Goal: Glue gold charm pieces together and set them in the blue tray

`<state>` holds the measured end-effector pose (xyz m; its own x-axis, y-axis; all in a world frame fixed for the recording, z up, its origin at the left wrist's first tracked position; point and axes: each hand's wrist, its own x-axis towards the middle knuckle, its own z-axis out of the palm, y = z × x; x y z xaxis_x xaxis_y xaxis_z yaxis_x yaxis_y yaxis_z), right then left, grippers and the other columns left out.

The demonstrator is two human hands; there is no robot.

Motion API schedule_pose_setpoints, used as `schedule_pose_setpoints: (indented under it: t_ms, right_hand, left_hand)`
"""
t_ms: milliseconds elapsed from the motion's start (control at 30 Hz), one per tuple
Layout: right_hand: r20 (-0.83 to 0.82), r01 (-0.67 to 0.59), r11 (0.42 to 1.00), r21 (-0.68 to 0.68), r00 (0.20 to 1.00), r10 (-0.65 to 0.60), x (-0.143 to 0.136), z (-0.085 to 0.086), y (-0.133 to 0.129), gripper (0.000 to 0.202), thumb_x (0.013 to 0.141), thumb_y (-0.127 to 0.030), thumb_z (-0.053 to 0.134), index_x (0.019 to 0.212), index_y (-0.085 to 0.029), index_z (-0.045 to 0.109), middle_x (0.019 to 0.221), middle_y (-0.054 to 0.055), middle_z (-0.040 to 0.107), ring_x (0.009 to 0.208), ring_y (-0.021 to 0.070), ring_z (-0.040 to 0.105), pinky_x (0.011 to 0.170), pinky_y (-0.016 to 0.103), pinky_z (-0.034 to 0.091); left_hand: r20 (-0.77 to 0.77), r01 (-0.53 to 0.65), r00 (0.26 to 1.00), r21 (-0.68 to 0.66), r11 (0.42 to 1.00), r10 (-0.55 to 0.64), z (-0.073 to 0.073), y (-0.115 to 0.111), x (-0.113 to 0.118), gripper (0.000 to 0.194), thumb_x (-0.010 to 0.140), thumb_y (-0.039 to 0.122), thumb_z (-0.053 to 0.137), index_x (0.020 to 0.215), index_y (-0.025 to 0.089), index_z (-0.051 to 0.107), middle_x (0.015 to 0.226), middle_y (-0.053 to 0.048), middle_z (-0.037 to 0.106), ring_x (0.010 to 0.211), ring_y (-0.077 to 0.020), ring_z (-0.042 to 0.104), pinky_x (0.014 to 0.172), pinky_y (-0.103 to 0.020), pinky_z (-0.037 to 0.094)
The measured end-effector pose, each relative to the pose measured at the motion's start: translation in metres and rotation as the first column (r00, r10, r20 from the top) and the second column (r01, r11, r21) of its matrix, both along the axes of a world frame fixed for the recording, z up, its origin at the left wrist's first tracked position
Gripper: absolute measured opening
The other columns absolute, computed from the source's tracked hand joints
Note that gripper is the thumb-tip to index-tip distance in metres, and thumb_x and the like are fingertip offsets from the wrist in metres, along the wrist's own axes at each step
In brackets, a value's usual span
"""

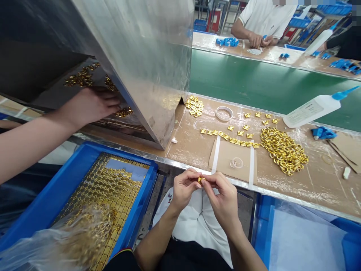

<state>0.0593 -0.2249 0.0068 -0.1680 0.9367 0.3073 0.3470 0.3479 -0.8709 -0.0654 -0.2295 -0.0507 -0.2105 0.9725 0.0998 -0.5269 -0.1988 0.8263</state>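
Note:
My left hand (184, 188) and my right hand (222, 194) meet in front of the bench edge, above my lap. The fingertips of both pinch a small gold metal piece (201, 180); much of it is hidden by the fingers. Just beyond lies a cardboard pad (233, 160) held by white tape strips, with a clear ring-like loop on it. Along the pad's far edge runs a row of small gold pieces (221, 133). A heap of gold rings (283, 150) lies to the right of the pad.
A metal partition (146, 75) rises at left; a co-worker's arm (81, 109) reaches behind it. A blue tray (141, 203) holds rows of gold pieces and a plastic bag. At right stand a white bottle (310, 110) and a blue bin (262, 222). Another person works across the green belt (239, 81).

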Motion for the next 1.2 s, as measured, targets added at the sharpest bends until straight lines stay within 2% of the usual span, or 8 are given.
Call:
schedule_pose_setpoints:
  t_ms: [167,400,467,633,900,1067,1200]
  right_hand:
    - [-0.025,0.011,0.999,-0.042,1.000,-0.012,-0.002,0.001,0.000,0.012,0.092,-0.013,0.067,0.092,-0.022,0.074,0.076,0.000,0.069,0.066,0.0133,0.066,0.059,0.021,0.056]
    - [-0.055,0.023,1.000,-0.013,0.998,-0.024,-0.009,0.003,-0.002,0.013,0.091,-0.012,0.067,0.092,-0.022,0.075,0.075,0.000,0.069,0.065,0.0130,0.066,0.059,0.021,0.057]
    - [-0.045,0.029,1.000,0.000,0.999,-0.029,-0.010,0.001,-0.003,0.013,0.092,-0.012,0.066,0.093,-0.021,0.075,0.075,0.001,0.068,0.064,0.0134,0.066,0.059,0.022,0.057]
    - [-0.038,0.007,1.000,-0.023,0.999,-0.008,-0.011,-0.002,-0.003,0.014,0.093,-0.013,0.065,0.096,-0.021,0.076,0.078,0.003,0.070,0.067,0.0150,0.067,0.061,0.026,0.057]
    - [-0.003,0.055,0.998,0.014,0.998,-0.055,-0.012,-0.002,-0.001,0.014,0.091,-0.015,0.067,0.091,-0.024,0.078,0.081,0.002,0.063,0.071,0.0164,0.063,0.062,0.028,0.056]
    - [-0.009,0.016,1.000,0.021,1.000,-0.015,-0.012,-0.002,-0.003,0.019,0.092,-0.012,0.065,0.098,-0.024,0.078,0.083,0.002,0.062,0.075,0.0166,0.064,0.066,0.028,0.057]
    - [-0.052,-0.057,0.998,0.029,0.997,0.058,-0.007,-0.001,-0.003,0.025,0.095,-0.010,0.059,0.106,-0.025,0.076,0.086,0.003,0.065,0.077,0.0162,0.066,0.067,0.027,0.057]
  left_hand:
    - [0.160,0.007,0.987,-0.001,1.000,-0.007,-0.007,0.005,0.008,0.031,0.063,0.047,0.092,0.077,0.023,0.079,0.070,0.001,0.059,0.058,-0.0085,0.053,0.053,-0.020,0.043]
    - [0.254,0.078,0.965,-0.041,0.996,-0.065,-0.007,0.004,0.009,0.035,0.067,0.051,0.089,0.077,0.021,0.072,0.071,0.003,0.055,0.055,-0.0065,0.049,0.050,-0.017,0.041]
    - [0.281,0.113,0.956,-0.065,0.991,-0.090,-0.006,0.004,0.009,0.041,0.064,0.053,0.090,0.078,0.020,0.070,0.073,0.003,0.055,0.055,-0.0058,0.047,0.050,-0.016,0.039]
    - [0.310,0.222,0.936,-0.150,0.963,-0.167,0.000,0.006,0.005,0.055,0.054,0.058,0.093,0.073,0.017,0.062,0.073,0.003,0.054,0.056,-0.0069,0.045,0.049,-0.018,0.037]
    - [0.300,0.267,0.934,-0.232,0.935,-0.192,0.006,0.006,0.005,0.059,0.051,0.064,0.091,0.067,0.015,0.062,0.069,0.003,0.050,0.062,-0.0105,0.047,0.057,-0.024,0.041]
    - [0.407,0.367,0.878,-0.229,0.902,-0.254,0.006,0.000,0.004,0.057,0.057,0.060,0.091,0.066,0.015,0.059,0.068,0.003,0.048,0.058,-0.0075,0.040,0.054,-0.021,0.036]
    - [0.520,0.452,0.799,-0.188,0.872,-0.302,0.007,-0.004,0.003,0.054,0.062,0.056,0.090,0.066,0.015,0.056,0.060,0.007,0.038,0.053,-0.0054,0.028,0.048,-0.018,0.028]
